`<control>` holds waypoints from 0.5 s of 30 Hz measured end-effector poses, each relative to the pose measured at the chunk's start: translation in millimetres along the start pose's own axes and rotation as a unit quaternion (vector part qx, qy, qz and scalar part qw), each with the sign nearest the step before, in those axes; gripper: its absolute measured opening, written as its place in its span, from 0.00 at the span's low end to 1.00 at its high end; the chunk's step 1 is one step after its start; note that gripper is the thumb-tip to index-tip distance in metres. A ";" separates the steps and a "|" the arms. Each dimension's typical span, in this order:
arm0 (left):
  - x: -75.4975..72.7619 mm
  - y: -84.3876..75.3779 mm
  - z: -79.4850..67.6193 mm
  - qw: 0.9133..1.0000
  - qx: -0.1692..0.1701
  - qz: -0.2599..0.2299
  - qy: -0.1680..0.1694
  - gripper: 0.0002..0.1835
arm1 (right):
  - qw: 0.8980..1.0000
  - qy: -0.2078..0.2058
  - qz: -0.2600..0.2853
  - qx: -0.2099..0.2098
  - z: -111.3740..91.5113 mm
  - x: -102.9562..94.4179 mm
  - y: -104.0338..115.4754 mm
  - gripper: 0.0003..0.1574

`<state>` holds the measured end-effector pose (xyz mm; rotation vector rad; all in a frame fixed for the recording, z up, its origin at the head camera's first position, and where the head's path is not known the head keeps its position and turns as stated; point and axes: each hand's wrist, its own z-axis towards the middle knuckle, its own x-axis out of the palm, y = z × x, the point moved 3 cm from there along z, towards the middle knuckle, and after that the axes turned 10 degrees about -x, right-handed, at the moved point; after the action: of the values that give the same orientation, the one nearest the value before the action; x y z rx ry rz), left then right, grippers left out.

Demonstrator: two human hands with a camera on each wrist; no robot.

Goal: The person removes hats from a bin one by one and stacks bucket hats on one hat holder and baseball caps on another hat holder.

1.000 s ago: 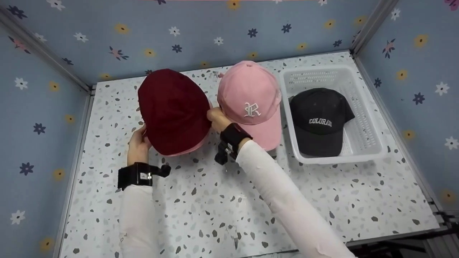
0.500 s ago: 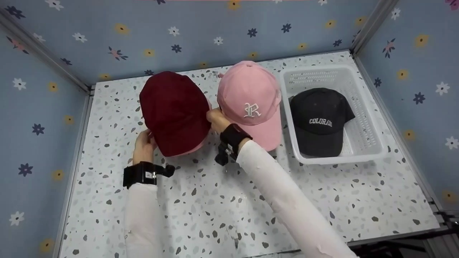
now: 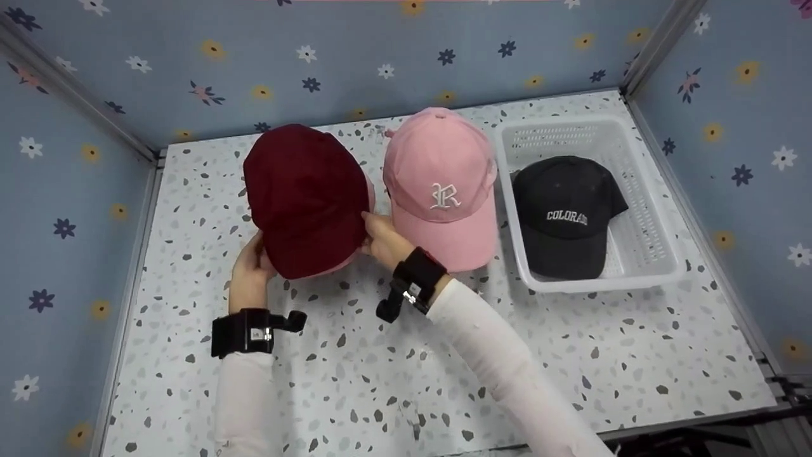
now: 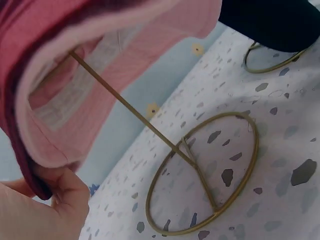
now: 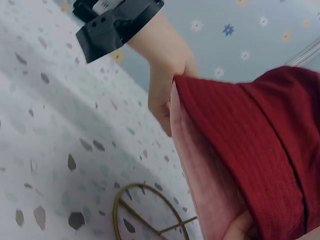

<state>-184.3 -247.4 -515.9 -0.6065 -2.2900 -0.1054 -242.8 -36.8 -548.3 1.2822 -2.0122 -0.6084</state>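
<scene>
Here's the dark red cap (image 3: pixel 304 184), plain and slightly creased, right between the left hand (image 3: pixel 251 263) and the right hand (image 3: pixel 384 242), crown rising beyond them both, brim sloping down toward the wrists and pinched at each side by the fingers. And look just beneath: a pink cap (image 5: pixel 202 170) sits nested under the red one, its brim angled the same way, a pale band running round its inside above the left hand, and a strip of pink peeking out past the red edge beside the right hand.

Maroon cap (image 5: pixel 260 145) over pink cap (image 5: pixel 202 175)
</scene>
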 end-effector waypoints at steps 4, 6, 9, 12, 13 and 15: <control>-6.4 6.8 -4.6 0.996 -0.031 -0.076 0.016 0.08 | 0.999 0.012 0.038 0.024 -54.5 -3.2 12.2 0.14; -10.2 10.5 -8.2 0.997 -0.028 -0.071 0.018 0.07 | 0.998 0.013 0.049 0.034 -72.9 -4.2 17.3 0.15; -15.1 15.4 -12.4 0.998 -0.021 -0.062 0.013 0.07 | 0.997 0.029 0.066 0.037 -81.1 -6.4 19.0 0.13; -17.6 19.1 -12.9 0.998 -0.017 -0.064 0.012 0.07 | 0.997 0.043 0.062 0.029 -79.4 -7.8 17.5 0.12; -18.0 19.6 -12.4 0.998 -0.017 -0.065 0.012 0.07 | 0.997 0.047 0.056 0.026 -78.9 -8.1 17.3 0.12; -18.9 19.5 -10.2 0.997 -0.014 -0.069 0.013 0.07 | 0.998 0.049 0.041 0.021 -76.5 -7.9 15.7 0.13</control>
<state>-157.3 -240.2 -523.7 -0.4573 -2.3075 -0.2117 -193.1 -25.7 -488.6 1.2229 -1.9957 -0.4571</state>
